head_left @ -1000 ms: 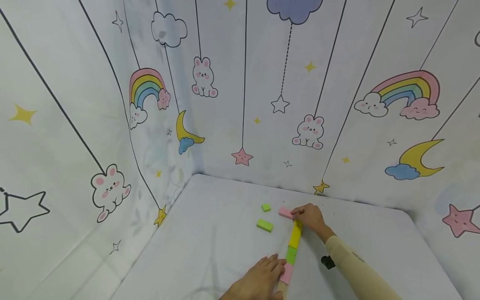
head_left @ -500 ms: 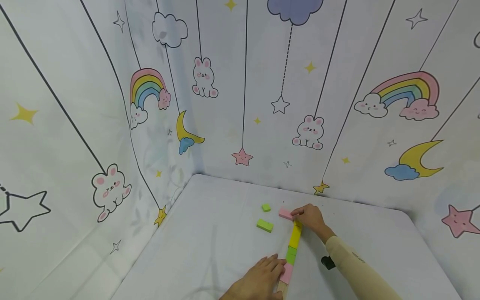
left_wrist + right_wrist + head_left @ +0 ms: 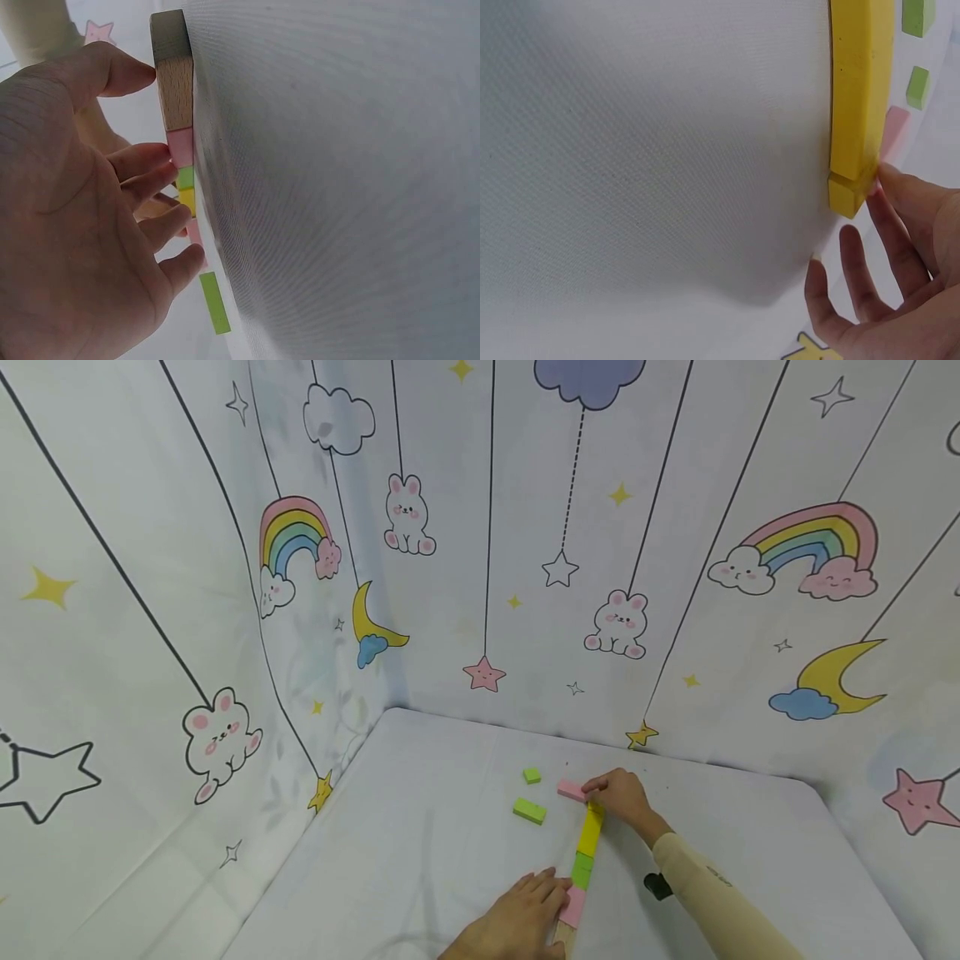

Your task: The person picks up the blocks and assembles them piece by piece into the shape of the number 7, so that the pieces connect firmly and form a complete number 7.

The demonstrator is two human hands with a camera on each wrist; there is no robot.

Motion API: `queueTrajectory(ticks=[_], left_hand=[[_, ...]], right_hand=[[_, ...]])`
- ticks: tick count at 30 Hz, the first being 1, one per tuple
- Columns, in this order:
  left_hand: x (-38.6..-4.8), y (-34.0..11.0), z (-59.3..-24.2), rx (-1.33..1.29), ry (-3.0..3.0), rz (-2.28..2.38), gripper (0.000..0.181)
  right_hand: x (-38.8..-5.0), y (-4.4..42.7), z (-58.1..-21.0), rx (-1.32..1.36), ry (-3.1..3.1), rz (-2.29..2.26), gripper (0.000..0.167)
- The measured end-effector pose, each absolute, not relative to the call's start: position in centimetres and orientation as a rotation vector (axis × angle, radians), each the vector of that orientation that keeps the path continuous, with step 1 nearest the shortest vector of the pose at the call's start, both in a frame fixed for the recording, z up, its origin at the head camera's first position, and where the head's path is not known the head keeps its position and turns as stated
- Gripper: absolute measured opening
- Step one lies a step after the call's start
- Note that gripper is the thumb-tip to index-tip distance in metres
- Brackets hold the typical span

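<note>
A line of blocks runs away from me: a plain wooden block (image 3: 566, 934), a pink block (image 3: 573, 907), green (image 3: 582, 868), then a long yellow block (image 3: 590, 835). A small yellow block (image 3: 844, 196) ends it. My left hand (image 3: 521, 914) rests along the line's left side, its thumb at the wooden block and its fingertips by the pink one. At the far end, my right hand (image 3: 621, 793) pinches the right end of another pink block (image 3: 571, 789) between thumb and index finger. That block lies crosswise, angled left from the line, and its gripped end is partly hidden.
Left of the line lie a longer green block (image 3: 529, 811) and a small green block (image 3: 532, 775). The white table (image 3: 360, 860) meets a patterned cloth wall (image 3: 525, 610) at the back. A small dark object (image 3: 657, 885) shows beside the right sleeve.
</note>
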State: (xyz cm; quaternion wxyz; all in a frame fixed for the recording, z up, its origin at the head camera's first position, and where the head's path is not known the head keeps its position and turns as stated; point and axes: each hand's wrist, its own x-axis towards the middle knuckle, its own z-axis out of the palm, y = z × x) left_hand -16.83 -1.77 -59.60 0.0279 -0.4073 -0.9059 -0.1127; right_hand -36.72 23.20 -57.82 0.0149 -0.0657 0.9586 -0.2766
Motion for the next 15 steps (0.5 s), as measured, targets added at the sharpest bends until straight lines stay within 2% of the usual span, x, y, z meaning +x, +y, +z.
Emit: queueTrajectory(ticks=[15], left_hand=[[-16.91, -1.64, -59.49, -1.251, -2.832, -0.36, 0.051]], right_hand=[[-36.54, 23.35, -57.6, -0.198, 2.952, -0.859, 0.01]])
